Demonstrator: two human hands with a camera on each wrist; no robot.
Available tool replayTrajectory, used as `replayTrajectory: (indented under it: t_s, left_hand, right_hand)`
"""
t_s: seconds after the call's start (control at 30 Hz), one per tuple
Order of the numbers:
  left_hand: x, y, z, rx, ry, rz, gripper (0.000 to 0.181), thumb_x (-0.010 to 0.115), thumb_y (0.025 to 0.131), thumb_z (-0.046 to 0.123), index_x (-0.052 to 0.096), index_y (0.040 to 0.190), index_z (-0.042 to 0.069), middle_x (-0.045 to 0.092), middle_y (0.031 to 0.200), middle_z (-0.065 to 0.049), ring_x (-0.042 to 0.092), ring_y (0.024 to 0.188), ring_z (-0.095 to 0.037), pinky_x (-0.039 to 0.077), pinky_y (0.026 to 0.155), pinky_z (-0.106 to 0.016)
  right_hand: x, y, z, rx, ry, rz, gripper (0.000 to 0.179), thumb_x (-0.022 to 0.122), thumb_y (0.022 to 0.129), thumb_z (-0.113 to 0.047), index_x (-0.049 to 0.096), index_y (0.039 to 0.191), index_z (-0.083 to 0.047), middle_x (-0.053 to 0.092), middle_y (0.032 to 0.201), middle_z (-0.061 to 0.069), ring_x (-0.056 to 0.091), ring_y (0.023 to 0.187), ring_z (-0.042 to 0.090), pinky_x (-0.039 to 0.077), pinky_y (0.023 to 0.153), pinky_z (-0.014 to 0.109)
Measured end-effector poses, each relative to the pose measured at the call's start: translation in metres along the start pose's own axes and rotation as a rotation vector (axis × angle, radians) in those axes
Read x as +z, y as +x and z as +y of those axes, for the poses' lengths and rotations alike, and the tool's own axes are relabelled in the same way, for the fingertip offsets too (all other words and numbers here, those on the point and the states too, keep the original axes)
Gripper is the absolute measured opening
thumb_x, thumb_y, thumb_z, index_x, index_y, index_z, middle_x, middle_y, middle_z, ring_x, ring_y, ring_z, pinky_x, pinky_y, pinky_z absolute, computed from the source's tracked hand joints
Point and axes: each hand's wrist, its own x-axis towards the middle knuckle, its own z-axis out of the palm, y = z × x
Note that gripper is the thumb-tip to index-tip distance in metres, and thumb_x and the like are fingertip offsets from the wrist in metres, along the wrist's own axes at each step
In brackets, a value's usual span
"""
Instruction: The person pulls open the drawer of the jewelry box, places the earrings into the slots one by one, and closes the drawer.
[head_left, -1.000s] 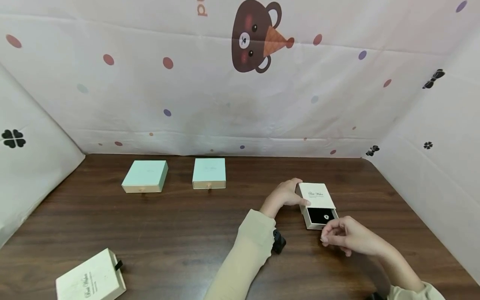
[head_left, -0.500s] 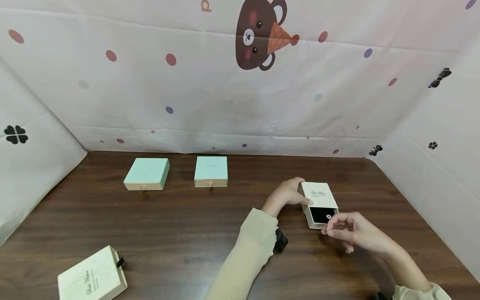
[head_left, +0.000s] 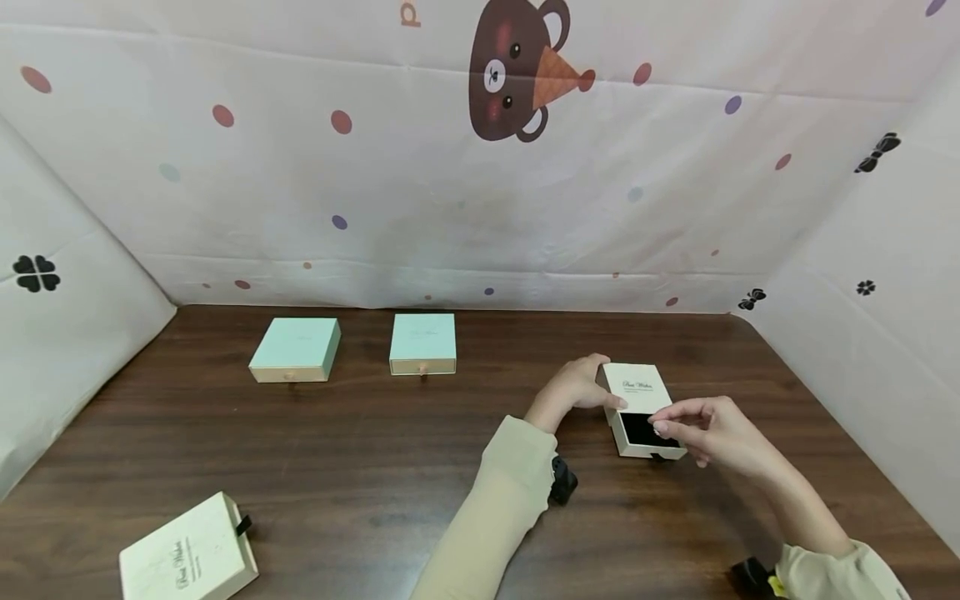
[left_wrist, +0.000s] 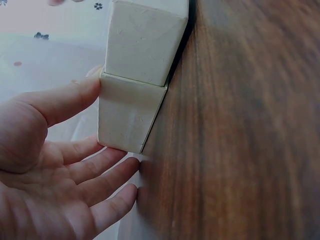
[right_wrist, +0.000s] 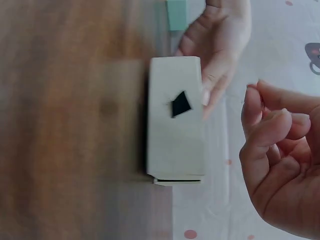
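Note:
My left hand point(head_left: 574, 387) steadies a cream drawer-style gift box point(head_left: 637, 387) at the right of the table, thumb on its near left and fingers at its side. In the left wrist view, that hand point(left_wrist: 55, 160) has its thumb and fingertips against the box point(left_wrist: 142, 45). The drawer point(head_left: 637, 427) is slid partly out, showing a black lining. Over it hovers my right hand point(head_left: 720, 433), thumb and index fingertips together. In the right wrist view, the curled right hand point(right_wrist: 280, 150) shows nothing between its fingertips. The ring is mostly hidden behind them.
Two mint-green boxes point(head_left: 296, 346) stand at the back left. Another cream box point(head_left: 187, 550) with a black ribbon tab lies at the front left. A printed white backdrop point(head_left: 300, 167) encloses the dark wooden table point(head_left: 337, 467).
My right hand has moved from the drawer's front edge up over the opening, uncovering the black ribbon tab and covering the ring. My left hand stays at the box.

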Motion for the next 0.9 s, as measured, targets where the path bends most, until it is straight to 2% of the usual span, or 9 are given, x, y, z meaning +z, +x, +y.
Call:
replayTrajectory:
  t_s: [0.13,0.27,0.43,0.7,0.9]
  left_hand:
    - [-0.0017,0.0002,0.0009,0.002,-0.005,0.006,0.072,0.076,0.073,0.035,0.043,0.135,0.020,0.047,0.134,0.003,0.042,0.122,-0.013,0.038,0.094,-0.028]
    - [-0.0027,0.0002,0.0029,0.003,-0.004,0.004,0.072,0.076,0.073,0.035,0.042,0.136,0.020,0.047,0.134,0.003,0.043,0.122,-0.014,0.038,0.094,-0.029]
    - [-0.0028,-0.0001,0.0032,0.000,0.000,0.001,0.073,0.075,0.073,0.036,0.042,0.136,0.020,0.046,0.135,0.002,0.042,0.123,-0.014,0.038,0.094,-0.030]
    - [-0.0012,-0.0011,0.0026,-0.005,0.006,-0.002,0.073,0.075,0.073,0.036,0.042,0.136,0.020,0.046,0.135,0.002,0.043,0.123,-0.015,0.038,0.094,-0.030]
    - [-0.0010,-0.0014,0.0005,-0.011,-0.004,-0.007,0.073,0.075,0.074,0.036,0.042,0.136,0.021,0.046,0.135,0.002,0.042,0.124,-0.015,0.038,0.095,-0.031]
  right_hand:
    - [0.0010,0.0021,0.0044,-0.007,0.033,-0.039,0.027,0.057,0.090,-0.011,0.060,0.108,0.010,0.067,0.078,0.002,0.038,0.043,0.004,0.037,0.038,0.027]
    - [0.0020,0.0028,0.0069,-0.012,0.064,-0.056,0.027,0.056,0.090,-0.009,0.059,0.108,0.011,0.066,0.078,0.002,0.036,0.043,0.004,0.037,0.038,0.029]
    - [0.0040,0.0034,0.0042,0.051,0.028,-0.038,0.032,0.060,0.088,-0.011,0.059,0.109,0.012,0.062,0.071,-0.003,0.037,0.042,0.003,0.038,0.039,0.026]
    - [0.0075,0.0032,0.0046,0.077,-0.014,-0.020,0.033,0.064,0.085,-0.014,0.061,0.108,0.010,0.060,0.063,-0.005,0.036,0.043,0.002,0.040,0.040,0.026]
    - [0.0102,0.0059,0.0060,0.101,-0.047,0.030,0.031,0.068,0.081,-0.015,0.065,0.104,0.006,0.065,0.077,0.003,0.037,0.043,0.002,0.040,0.040,0.025]
